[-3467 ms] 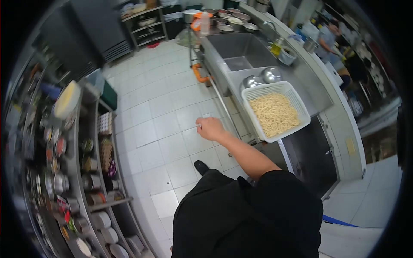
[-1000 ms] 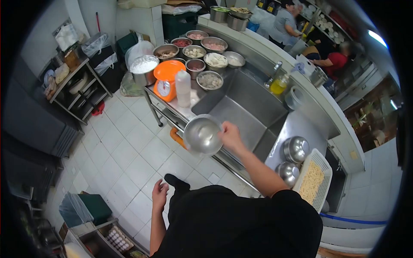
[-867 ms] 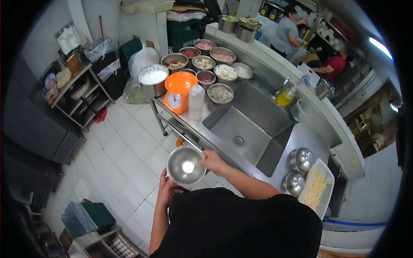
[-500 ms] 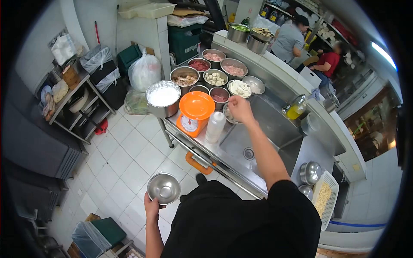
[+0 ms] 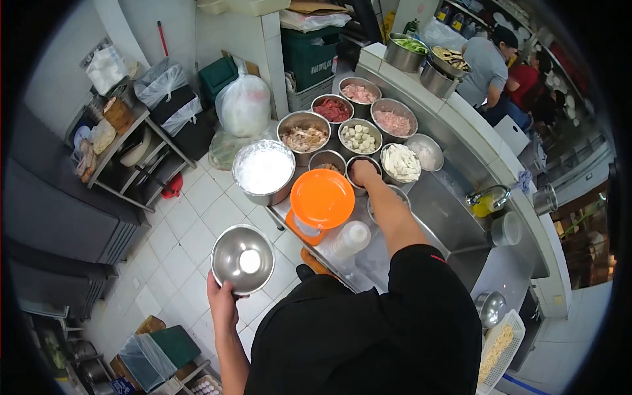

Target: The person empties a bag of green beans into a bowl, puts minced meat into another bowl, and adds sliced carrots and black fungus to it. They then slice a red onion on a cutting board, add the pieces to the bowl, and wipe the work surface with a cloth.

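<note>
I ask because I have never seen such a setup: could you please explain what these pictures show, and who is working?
No robot is here: a person works with two bare hands. All pictures come from one camera on the person's head, so the black shirt below is their own. The left hand holds a metal bowl, which looks empty. The right hand reaches into a small metal container; its fingers are hidden. On the steel counter stand an orange scale, a plastic bottle and metal food containers, beside a sink.
</note>
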Demonstrator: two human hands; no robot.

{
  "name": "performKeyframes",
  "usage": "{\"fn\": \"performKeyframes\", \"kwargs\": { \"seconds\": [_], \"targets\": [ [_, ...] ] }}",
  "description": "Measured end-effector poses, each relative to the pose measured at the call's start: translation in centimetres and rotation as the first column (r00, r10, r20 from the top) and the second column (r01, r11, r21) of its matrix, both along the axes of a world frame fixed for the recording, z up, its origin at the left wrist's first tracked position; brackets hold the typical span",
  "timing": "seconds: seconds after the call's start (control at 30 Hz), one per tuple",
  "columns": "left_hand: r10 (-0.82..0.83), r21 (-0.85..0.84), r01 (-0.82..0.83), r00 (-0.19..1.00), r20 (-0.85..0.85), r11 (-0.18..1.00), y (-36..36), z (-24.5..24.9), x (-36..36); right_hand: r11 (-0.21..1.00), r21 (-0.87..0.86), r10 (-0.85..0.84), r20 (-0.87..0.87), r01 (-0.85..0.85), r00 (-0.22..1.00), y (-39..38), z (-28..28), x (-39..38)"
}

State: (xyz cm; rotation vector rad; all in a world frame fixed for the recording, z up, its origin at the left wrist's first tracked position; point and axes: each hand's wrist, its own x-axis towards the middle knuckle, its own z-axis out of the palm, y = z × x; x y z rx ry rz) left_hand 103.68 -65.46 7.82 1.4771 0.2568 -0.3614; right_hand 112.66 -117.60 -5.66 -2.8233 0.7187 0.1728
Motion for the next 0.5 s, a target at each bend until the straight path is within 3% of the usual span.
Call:
{"fn": "performKeyframes", "kwargs": {
  "seconds": [0.13,0.23,0.33,0.37,0.5],
  "targets": [
    [-0.154,-0.009,0.155,0.986,0.061,0.988,-7.3,3.6,4.7,0.996,0.025,0.091,0.026,-0.091,0.996,-0.6,1.0,-1.1],
    [-0.262,0.024,0.261,0.959,0.111,0.965,-11.3,5.4,6.7,0.988,0.146,-0.066,0.046,0.058,0.997,0.2,5.0,-2.3],
    [-0.352,0.047,0.349,0.927,0.130,0.936,-14.2,5.5,8.2,0.991,0.129,0.028,0.080,-0.038,0.996,0.6,4.3,-2.2],
    [-0.367,0.053,0.364,0.922,0.122,0.930,-15.2,5.3,8.5,0.988,0.157,0.007,-0.037,-0.001,0.999,1.2,4.0,-2.2],
    [-0.423,0.060,0.419,0.899,0.114,0.906,-18.3,4.9,9.1,0.999,0.020,-0.042,-0.099,0.044,0.994,0.8,0.7,-0.6]
  ]
}}
